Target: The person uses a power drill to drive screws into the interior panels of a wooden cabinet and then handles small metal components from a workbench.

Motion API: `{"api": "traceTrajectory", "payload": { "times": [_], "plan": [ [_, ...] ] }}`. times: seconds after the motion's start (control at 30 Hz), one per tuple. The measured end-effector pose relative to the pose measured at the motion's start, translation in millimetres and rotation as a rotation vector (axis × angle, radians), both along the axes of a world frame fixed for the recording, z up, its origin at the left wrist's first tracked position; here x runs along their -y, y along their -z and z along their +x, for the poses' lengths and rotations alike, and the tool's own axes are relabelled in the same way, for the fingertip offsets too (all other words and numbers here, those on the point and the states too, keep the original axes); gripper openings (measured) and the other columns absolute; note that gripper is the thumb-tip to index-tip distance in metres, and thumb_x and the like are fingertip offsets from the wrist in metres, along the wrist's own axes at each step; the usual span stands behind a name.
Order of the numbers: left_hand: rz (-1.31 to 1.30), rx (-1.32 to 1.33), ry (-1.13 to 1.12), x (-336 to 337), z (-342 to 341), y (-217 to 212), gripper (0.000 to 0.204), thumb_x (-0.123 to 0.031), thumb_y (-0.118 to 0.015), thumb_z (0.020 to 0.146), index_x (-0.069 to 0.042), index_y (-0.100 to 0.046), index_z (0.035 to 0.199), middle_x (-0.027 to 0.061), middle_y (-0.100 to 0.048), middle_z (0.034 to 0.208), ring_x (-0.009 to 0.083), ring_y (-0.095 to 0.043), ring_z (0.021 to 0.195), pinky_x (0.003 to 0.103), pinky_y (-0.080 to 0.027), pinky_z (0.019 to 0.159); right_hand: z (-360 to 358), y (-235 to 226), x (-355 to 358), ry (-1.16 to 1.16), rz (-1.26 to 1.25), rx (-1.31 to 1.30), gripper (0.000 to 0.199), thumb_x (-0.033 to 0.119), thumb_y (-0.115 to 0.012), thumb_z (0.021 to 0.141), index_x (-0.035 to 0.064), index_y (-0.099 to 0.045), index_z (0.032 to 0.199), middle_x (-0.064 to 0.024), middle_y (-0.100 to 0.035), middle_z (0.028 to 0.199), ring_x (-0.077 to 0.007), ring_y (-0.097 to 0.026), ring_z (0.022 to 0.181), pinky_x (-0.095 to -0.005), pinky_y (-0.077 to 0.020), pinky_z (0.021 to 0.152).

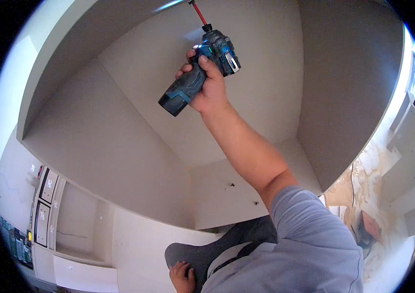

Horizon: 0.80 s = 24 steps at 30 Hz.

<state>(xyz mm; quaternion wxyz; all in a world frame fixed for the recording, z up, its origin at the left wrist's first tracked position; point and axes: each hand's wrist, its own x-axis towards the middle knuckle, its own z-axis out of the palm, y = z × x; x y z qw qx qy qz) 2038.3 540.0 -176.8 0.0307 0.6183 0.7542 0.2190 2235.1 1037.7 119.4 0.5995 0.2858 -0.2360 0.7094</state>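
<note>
My right hand (210,80) is raised, fingers wrapped round the grip of a black and blue cordless impact driver (221,48). A long red driver bit (198,13) sticks out of its chuck. The bit's tip comes up close to the upper panel (134,22) of a pale cabinet, where a bright strip of light falls; whether it touches cannot be made out. Down at the lower edge, my left hand (182,277) rests on my dark-trousered leg (188,254), fingers laid over it and holding nothing.
Cabinet side panels (349,88) surround the raised arm. Two small dark fittings (232,185) stick out of a cabinet panel. At the left stand drawer fronts (43,223) beside an open compartment (75,219). Dusty floor with a reddish flat piece (371,225) lies at the right.
</note>
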Motion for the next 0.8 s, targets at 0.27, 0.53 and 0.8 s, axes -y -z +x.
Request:
{"api": "traceTrajectory", "payload": {
  "times": [0.27,0.53,0.8],
  "plan": [
    [-0.011,0.035,-0.047,-5.7,4.9,-7.7,0.023,-0.016,-0.068,0.091,-0.003,-0.073,0.11,0.0178,-0.068,0.122,0.041,-0.057,0.123,0.053,-0.041,0.108,0.5,-0.4,-17.9,-0.002,0.015,0.009,0.033,0.018,-0.073,0.089,0.014,-0.057,0.117,-0.0004,-0.068,0.109,-0.0183,-0.066,0.083,-0.0441,-0.0543,0.085],
    [-0.025,0.05,-0.076,-9.3,6.3,-11.3,0.023,-0.015,-0.07,0.089,-0.004,-0.073,0.109,0.018,-0.068,0.121,0.0412,-0.058,0.12,0.053,-0.042,0.107,-2.3,0.8,-20.7,-0.046,0.011,-0.004,0.033,0.016,-0.073,0.088,0.0155,-0.057,0.117,-0.001,-0.068,0.108,-0.019,-0.066,0.084,-0.0431,-0.0538,0.086],
    [-0.081,0.069,-0.088,-10.7,15.9,-20.8,0.023,-0.016,-0.069,0.09,-0.004,-0.074,0.109,0.0181,-0.068,0.124,0.0406,-0.058,0.121,0.051,-0.042,0.107,-5.0,1.0,-16.6,-0.08,0.036,-0.025,0.034,0.018,-0.073,0.088,0.0159,-0.057,0.118,0.0009,-0.067,0.107,-0.0181,-0.066,0.084,-0.0445,-0.0546,0.086]
  ]
}}
